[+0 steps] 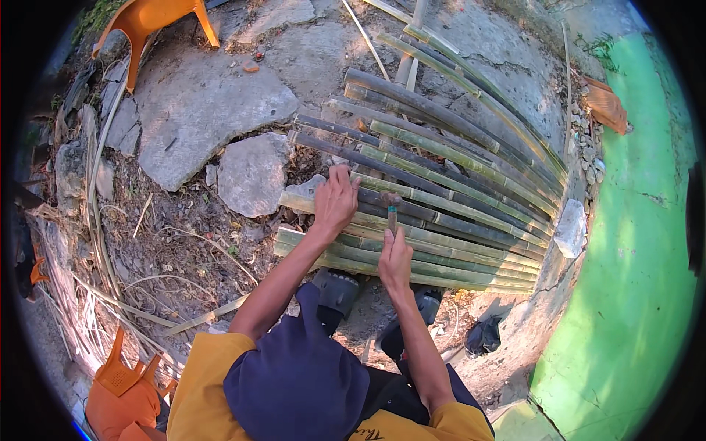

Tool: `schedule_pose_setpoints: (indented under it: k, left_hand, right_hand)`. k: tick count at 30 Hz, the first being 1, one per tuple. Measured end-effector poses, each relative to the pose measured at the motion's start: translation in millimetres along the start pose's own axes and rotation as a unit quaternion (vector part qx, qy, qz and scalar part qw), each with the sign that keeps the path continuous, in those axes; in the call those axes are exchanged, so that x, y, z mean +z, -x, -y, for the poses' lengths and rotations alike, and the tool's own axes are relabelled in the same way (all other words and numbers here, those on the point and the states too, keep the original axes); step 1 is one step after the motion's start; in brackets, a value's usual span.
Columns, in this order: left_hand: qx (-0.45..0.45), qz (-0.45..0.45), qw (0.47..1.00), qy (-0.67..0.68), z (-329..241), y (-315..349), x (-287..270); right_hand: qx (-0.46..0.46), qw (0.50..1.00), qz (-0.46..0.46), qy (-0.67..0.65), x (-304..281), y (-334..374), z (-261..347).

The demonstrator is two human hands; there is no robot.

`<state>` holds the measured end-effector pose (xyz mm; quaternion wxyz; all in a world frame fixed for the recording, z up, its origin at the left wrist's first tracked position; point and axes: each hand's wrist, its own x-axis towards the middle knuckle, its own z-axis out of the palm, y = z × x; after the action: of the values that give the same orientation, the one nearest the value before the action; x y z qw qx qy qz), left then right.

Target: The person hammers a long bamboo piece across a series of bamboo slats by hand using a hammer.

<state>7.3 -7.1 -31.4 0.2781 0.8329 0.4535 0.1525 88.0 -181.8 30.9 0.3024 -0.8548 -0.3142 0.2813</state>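
Bamboo poles [434,239] lie side by side in a fanned row in front of me, green, tan and grey. My left hand [336,202] rests over their left ends with its fingers bent and drawn together. Whatever those fingertips pinch, if anything, is too small to make out. A hammer [392,210] with a teal band below its brownish head stands in my right hand [396,257], which is closed round the handle. Its head is just over the poles, a short way right of my left hand; I cannot tell whether it touches them.
Broken concrete slabs [198,121] and a grey rock [254,173] lie left of the poles. An orange plastic chair [151,18] stands at the far left. A white stone [571,229] sits by the poles' right ends, beside a green painted surface [618,294]. Split bamboo strips [95,184] litter the left side.
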Motion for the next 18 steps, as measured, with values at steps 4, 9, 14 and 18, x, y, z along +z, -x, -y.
schedule_pose_setpoints:
  k: [4,9,14,18]
  left_hand:
    - [-0.001,-0.002,1.000,-0.016,8,0,4]
    - [0.002,0.014,0.999,-0.029,-1,-3,4]
    - [0.004,-0.014,0.999,0.038,-6,-13,-1]
    - [-0.007,0.002,0.997,0.079,-5,-14,-2]
  right_hand:
    - [-0.039,0.996,-0.054,-0.062,-22,-4,45]
    - [-0.086,0.978,-0.120,-0.144,-16,-4,48]
    - [-0.024,0.994,-0.071,-0.084,2,1,14]
    - [-0.002,0.994,-0.077,-0.074,0,-3,4]
